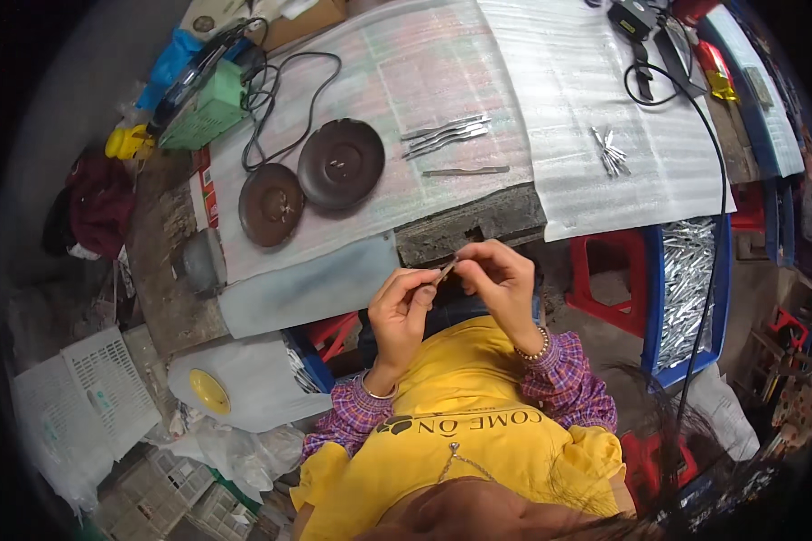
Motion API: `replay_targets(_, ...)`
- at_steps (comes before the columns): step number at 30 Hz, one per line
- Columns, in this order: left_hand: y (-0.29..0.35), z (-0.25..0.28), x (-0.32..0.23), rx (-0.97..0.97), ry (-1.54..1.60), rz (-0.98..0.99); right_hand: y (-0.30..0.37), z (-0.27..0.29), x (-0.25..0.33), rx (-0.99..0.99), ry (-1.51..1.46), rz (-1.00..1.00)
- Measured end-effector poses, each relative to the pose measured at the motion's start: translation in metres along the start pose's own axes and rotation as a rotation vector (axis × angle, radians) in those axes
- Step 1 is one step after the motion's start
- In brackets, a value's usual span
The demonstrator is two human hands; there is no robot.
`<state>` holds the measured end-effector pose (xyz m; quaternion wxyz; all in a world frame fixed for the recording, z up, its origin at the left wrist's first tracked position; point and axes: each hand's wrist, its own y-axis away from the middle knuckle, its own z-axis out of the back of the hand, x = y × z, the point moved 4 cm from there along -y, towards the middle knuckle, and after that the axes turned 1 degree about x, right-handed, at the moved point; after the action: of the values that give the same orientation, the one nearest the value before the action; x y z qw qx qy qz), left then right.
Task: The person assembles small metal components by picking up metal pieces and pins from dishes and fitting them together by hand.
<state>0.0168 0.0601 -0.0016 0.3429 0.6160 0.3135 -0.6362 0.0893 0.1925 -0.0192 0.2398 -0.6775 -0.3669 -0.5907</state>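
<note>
In front of my chest, my left hand [400, 311] pinches a small slim metal piece [444, 270] between thumb and fingers. My right hand [500, 281] is closed at the piece's other end, its thumb and fingertips together there. The piece is too small to name, and fingers cover part of it. Both hands are just short of the worn bare table edge [478, 216]. Beyond them on the sheeted table lie a single long thin metal strip [465, 170] and a row of similar strips [447, 135].
Two dark round dishes [341, 164] with tiny bits sit left on the table, near a black cable [311, 99] and green basket [209, 106]. Small silver pieces [611, 151] lie right. A blue bin [651, 307] of silver pieces stands beside a red stool [609, 311].
</note>
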Motion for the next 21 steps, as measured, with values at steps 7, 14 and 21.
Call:
replay_targets(7,0.003,0.122,-0.012,-0.287,-0.752,-0.152,-0.002,0.001,-0.001,0.055,0.041,0.032)
replay_targets(14,0.003,0.138,-0.004,-0.396,-1.077,-0.338,-0.005,-0.003,-0.002,0.086,0.09,0.078)
replay_targets(21,-0.039,0.055,-0.006,-0.193,-0.902,-0.557,-0.003,-0.001,-0.006,0.09,0.144,0.09)
